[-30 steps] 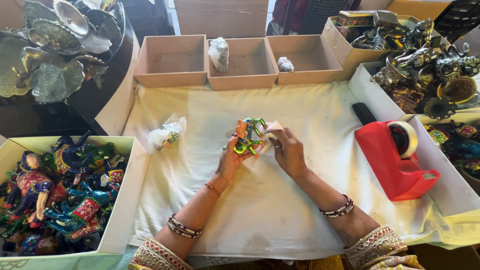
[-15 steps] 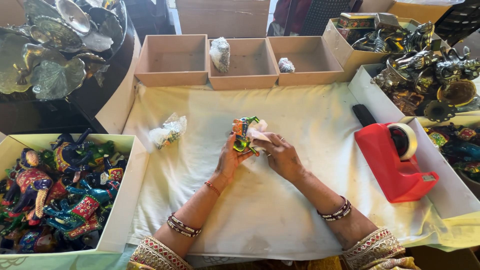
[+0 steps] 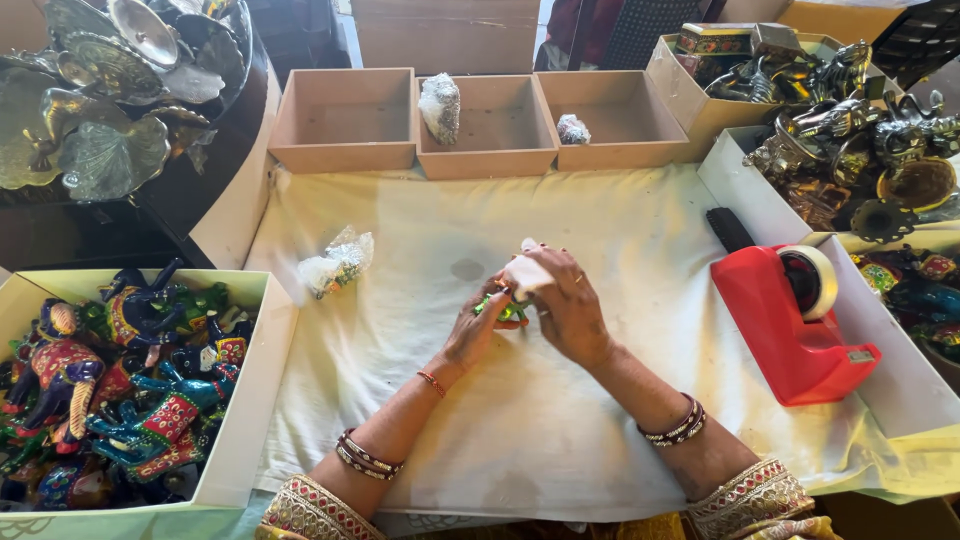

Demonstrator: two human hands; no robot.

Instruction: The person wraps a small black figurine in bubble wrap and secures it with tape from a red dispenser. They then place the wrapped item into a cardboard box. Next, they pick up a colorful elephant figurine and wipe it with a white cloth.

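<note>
Carefully, I'd keep both hands, left hand and right hand, closed round the green figurine, drawing its white wrap snugly toward twelve o'clock.

Bare cloth around; tape dispenser blocks right.

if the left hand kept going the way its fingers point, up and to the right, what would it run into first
Probably the small green figurine it already grips, then the right hand closed over it with white wrapping. Depth is hard to judge from above.
</note>
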